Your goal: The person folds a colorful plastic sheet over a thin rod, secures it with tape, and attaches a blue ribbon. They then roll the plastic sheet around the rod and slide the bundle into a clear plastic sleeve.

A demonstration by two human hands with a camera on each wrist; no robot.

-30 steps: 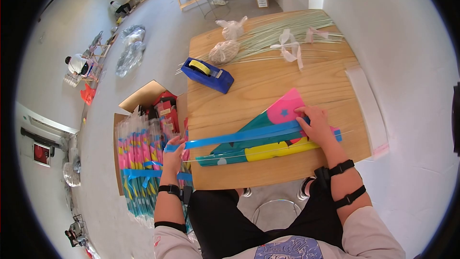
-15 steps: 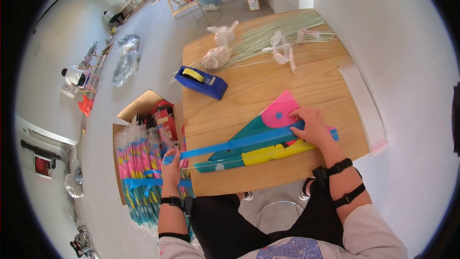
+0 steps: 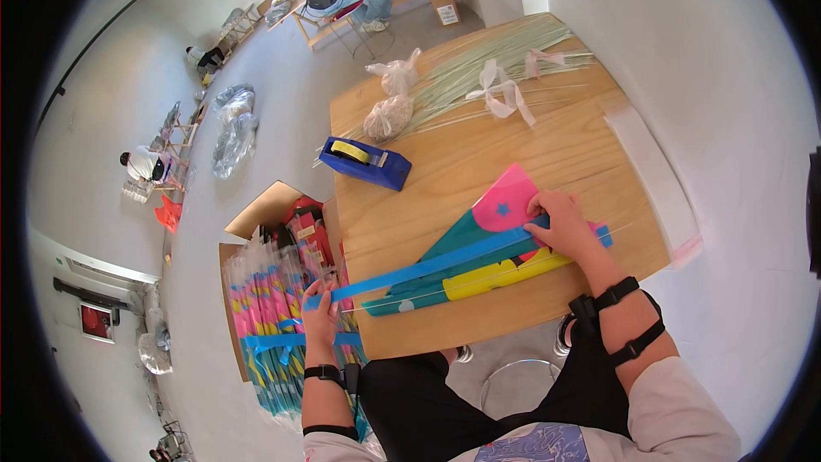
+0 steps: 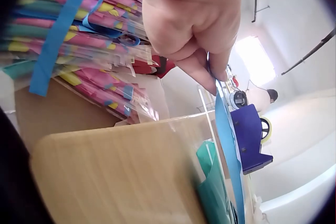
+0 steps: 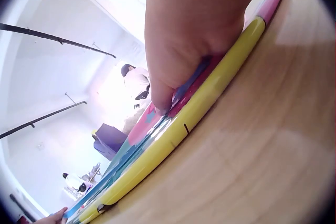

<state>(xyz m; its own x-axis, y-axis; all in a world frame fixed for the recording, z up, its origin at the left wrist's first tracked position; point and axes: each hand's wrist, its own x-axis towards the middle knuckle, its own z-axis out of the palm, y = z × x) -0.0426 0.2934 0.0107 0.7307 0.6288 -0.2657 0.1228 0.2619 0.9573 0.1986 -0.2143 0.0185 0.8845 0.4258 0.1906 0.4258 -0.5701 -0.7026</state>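
A long blue strip (image 3: 428,267) runs taut and slanting between the two hands. My left hand (image 3: 320,312) pinches its left end just beyond the table's left edge; the left wrist view shows the strip (image 4: 229,153) leaving from between thumb and fingers. My right hand (image 3: 560,221) grips the strip's other end over the wide part of a folded plastic sheet (image 3: 475,282) in pink, teal and yellow. In the right wrist view the sheet's rounded yellow edge (image 5: 205,98) lies along the wood below that hand. A thin pale rod (image 3: 428,293) lies lengthwise over the sheet.
A blue tape dispenser (image 3: 368,167) stands at the table's left side. Behind it lie knotted plastic bags (image 3: 389,116) and many thin pale sticks (image 3: 479,60). Left of the table, a cardboard box (image 3: 261,210) holds bagged colourful bundles (image 3: 274,300). A wall (image 3: 727,163) rises on the right.
My left hand has come slightly toward my body with the strip's end, so the strip slants lower there. My right hand stays on the sheet. The head view has shifted a little.
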